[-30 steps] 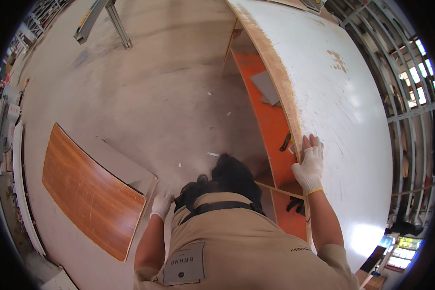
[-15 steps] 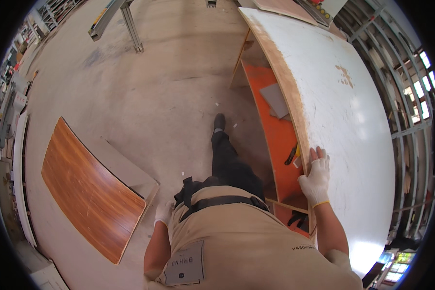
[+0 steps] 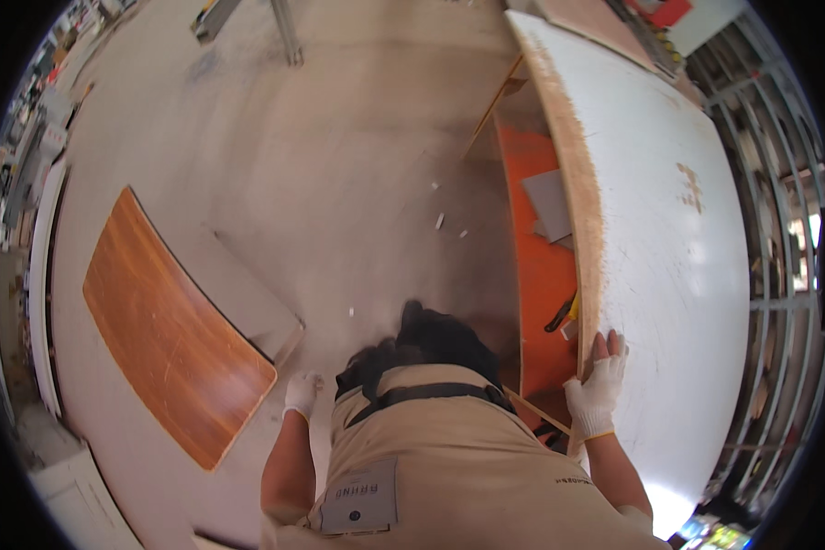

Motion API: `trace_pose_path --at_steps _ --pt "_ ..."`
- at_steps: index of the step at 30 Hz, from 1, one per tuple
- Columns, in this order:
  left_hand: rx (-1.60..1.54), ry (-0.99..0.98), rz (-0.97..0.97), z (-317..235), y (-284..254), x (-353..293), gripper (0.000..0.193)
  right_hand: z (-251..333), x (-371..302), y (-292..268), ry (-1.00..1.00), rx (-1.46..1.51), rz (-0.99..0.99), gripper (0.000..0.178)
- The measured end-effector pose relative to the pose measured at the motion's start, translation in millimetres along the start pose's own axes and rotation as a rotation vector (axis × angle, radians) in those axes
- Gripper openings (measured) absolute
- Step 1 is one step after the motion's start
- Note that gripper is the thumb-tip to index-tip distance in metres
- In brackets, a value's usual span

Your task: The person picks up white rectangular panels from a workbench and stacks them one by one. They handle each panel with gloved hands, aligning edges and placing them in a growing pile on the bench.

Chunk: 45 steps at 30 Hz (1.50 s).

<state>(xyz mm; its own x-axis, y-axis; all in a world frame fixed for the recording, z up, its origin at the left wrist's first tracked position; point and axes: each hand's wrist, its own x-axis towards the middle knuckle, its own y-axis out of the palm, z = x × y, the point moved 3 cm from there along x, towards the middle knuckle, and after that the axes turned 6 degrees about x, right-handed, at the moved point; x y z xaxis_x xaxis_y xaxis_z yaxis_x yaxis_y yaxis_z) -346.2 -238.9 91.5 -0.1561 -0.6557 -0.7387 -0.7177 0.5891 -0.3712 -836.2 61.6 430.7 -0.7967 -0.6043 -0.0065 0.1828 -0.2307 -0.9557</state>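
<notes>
My right hand (image 3: 596, 392), in a white glove with the fingertips bare, rests on the edge of a large worktop (image 3: 674, 275). Its fingers lie flat on the scuffed white surface, and the thumb is at the bare wooden edge. My left hand (image 3: 302, 392), also gloved in white, hangs at my side with the fingers curled and nothing visible in them. It is close to the near corner of a wood-grain panel (image 3: 179, 335) but apart from it.
Below the worktop, an orange shelf (image 3: 543, 275) holds grey board pieces (image 3: 548, 203) and a yellow-and-black tool (image 3: 562, 313). Beside the wood-grain panel is a grey board (image 3: 247, 298). A metal stand leg (image 3: 286, 35) is ahead. White scraps (image 3: 440, 221) litter the floor; racks (image 3: 784, 247) line the right.
I have stepped forward, with my right hand still on the worktop edge. My left hand has swung out from my hip. The floor and worktop have shifted in view.
</notes>
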Motion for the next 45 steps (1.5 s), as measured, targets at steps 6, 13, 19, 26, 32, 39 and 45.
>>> trace_pose_path --at_steps 6,13,19,26,32,39,45 --pt "0.310 -0.155 0.102 13.2 11.7 -30.1 0.020 5.4 55.3 -0.6 -0.154 0.081 0.063 0.094" --pt "0.539 0.455 -0.117 -164.4 12.0 5.8 0.021 35.9 175.1 7.3 -0.268 -0.028 0.082 0.092" --pt "-0.187 0.079 -0.156 -195.2 28.8 30.6 0.037 54.4 244.3 4.1 -0.261 0.049 0.038 0.088" --pt "0.083 -0.233 -0.028 -58.0 55.8 36.3 0.032 70.4 297.4 10.9 -0.179 -0.004 0.067 0.086" --pt "0.157 -0.148 0.072 -106.6 62.1 100.6 0.020 100.4 400.7 17.5 -0.226 -0.017 -0.014 0.088" --pt "-0.226 0.010 0.096 -379.6 72.8 171.8 0.035 107.8 422.1 21.0 -0.227 -0.048 0.037 0.084" --pt "0.095 0.134 0.166 -459.5 75.4 191.3 0.039 105.9 423.4 20.4 -0.179 -0.003 0.074 0.086"
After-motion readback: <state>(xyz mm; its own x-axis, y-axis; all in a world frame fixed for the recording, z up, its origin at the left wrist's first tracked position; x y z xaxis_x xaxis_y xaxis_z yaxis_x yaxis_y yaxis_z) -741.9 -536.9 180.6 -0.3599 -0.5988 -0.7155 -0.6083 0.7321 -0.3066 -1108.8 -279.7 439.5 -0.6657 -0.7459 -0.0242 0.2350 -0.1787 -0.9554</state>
